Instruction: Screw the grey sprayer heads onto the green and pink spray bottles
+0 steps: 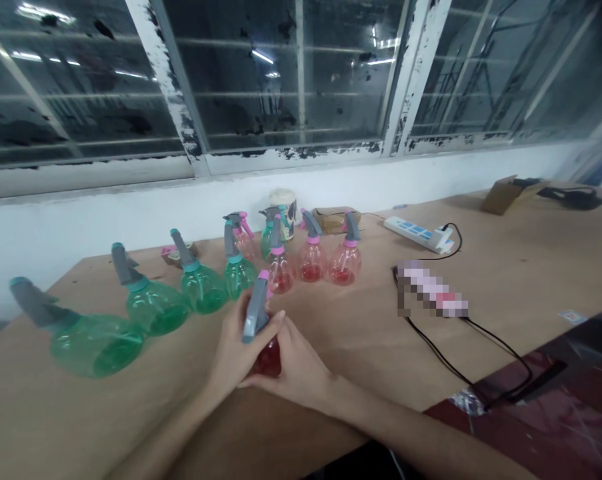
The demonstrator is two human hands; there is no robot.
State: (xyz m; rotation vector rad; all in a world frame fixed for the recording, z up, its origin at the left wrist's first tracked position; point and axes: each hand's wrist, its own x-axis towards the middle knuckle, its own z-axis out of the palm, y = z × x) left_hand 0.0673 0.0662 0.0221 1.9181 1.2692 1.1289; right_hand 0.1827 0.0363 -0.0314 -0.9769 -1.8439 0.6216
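Note:
Both of my hands wrap around one pink spray bottle (268, 360) with a grey trigger head, close to me at the table's middle. My left hand (235, 347) grips it from the left, around the neck and upper body. On the other side my right hand (301, 363) cups the body. Much of the bottle is hidden by my fingers. Just beyond it stand pink spray bottles (311, 261) with red liquid. To the left runs a row of green spray bottles (203, 290), each with some green liquid and a grey head.
Behind the row are a patterned cup (289, 217), a brown package (335, 220) and a small pink box (173, 253). A white power strip (413, 233), a blurred-out object (431, 287) with black cables and an open cardboard box (503, 195) lie to the right. Windows line the wall.

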